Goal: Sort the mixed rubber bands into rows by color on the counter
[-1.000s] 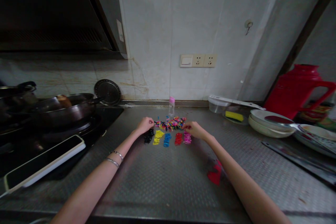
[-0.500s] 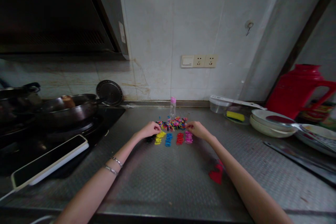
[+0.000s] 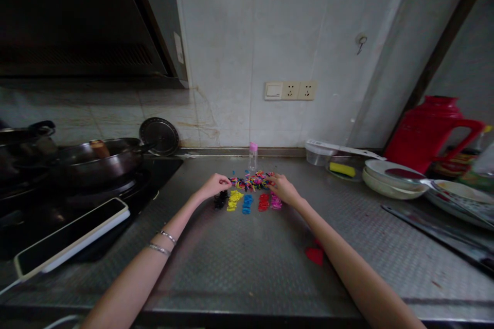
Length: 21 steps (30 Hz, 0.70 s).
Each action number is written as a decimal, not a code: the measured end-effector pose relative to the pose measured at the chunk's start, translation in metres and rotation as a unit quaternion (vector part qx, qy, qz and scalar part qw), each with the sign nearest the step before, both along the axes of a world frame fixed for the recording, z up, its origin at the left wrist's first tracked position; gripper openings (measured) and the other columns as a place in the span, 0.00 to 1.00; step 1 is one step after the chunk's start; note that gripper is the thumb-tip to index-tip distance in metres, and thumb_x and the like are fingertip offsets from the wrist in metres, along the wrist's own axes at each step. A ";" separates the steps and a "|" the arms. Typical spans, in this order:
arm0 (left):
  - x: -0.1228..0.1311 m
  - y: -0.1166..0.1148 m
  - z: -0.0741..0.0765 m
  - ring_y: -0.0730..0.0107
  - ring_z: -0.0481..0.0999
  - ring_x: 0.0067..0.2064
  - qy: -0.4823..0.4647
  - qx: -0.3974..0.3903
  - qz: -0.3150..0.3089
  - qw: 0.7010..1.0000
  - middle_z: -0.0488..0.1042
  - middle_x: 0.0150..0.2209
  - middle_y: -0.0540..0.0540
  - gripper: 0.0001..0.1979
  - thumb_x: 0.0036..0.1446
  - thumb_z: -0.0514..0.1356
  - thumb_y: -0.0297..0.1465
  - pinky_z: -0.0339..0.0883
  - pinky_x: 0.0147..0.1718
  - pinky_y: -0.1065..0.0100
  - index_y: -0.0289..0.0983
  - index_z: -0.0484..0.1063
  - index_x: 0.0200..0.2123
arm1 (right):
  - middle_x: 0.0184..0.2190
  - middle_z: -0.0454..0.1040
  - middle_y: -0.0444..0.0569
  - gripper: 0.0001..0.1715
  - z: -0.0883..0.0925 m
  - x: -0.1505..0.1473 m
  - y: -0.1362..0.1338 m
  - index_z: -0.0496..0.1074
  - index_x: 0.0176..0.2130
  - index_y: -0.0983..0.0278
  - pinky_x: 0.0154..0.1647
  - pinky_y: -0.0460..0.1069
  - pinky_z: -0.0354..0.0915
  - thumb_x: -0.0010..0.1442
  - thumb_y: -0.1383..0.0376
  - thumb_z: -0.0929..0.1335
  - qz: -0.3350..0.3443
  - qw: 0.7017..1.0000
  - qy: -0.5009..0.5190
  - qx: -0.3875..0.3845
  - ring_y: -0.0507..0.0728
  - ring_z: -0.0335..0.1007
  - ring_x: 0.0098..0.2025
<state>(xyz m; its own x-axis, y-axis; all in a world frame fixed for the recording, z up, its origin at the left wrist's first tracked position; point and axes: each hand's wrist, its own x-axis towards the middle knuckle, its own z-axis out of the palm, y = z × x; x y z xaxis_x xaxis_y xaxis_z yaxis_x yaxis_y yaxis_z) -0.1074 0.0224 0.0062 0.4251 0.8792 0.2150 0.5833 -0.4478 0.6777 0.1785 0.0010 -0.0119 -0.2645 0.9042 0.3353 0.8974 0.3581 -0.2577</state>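
Observation:
A mixed heap of small coloured elastic bands [image 3: 251, 181] lies on the steel counter [image 3: 247, 262]. In front of it are sorted little piles: black [image 3: 220, 199], yellow [image 3: 233, 200], blue [image 3: 247, 203], red [image 3: 263, 202] and pink [image 3: 275, 201]. My left hand [image 3: 215, 185] is closed in a pinch at the heap's left end, above the black pile. My right hand [image 3: 283, 188] rests at the heap's right end with fingers curled into the bands. What each pinch holds is too small to make out. A small clear bottle with a pink cap [image 3: 252, 156] stands behind the heap.
A stove with a dark pan [image 3: 98, 160] and a round lid [image 3: 159, 135] is at the left, with a phone [image 3: 69, 239] on its front edge. Stacked plates [image 3: 393, 180], a yellow sponge [image 3: 343, 169] and a red jug [image 3: 432, 132] stand at the right. A red scrap [image 3: 314, 255] lies under my right forearm.
My left hand has drawn back left off the yellow pile, uncovering the black pile. My right hand has shifted slightly left, further into the mixed heap.

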 end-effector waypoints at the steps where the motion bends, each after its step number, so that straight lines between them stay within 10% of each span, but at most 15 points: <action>1: -0.001 0.001 0.000 0.75 0.65 0.22 -0.004 -0.001 0.001 1.000 0.73 0.23 0.46 0.16 0.46 0.56 0.37 0.54 0.22 0.74 0.30 0.75 0.31 | 0.49 0.65 0.53 0.20 0.000 -0.001 0.000 0.67 0.49 0.58 0.50 0.51 0.56 0.57 0.61 0.61 0.002 1.000 -0.006 -0.001 0.59 0.57 0.53; 21: -0.011 0.008 -0.007 0.71 0.70 0.27 -0.045 0.002 0.013 0.999 0.74 0.26 0.45 0.13 0.45 0.56 0.34 0.60 0.27 0.73 0.30 0.75 0.30 | 0.40 0.68 0.51 0.13 0.017 -0.006 0.008 0.73 0.38 0.62 0.37 0.43 0.58 0.57 0.61 0.62 -0.016 1.000 -0.018 -0.007 0.53 0.64 0.40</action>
<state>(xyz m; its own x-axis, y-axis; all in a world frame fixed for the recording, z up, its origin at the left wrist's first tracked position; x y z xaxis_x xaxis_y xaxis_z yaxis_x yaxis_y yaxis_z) -0.1182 0.0305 -0.0005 0.3811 0.8889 0.2543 0.5313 -0.4357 0.7266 0.1723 0.0088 0.0047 -0.2472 0.9171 0.3128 0.9174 0.3255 -0.2291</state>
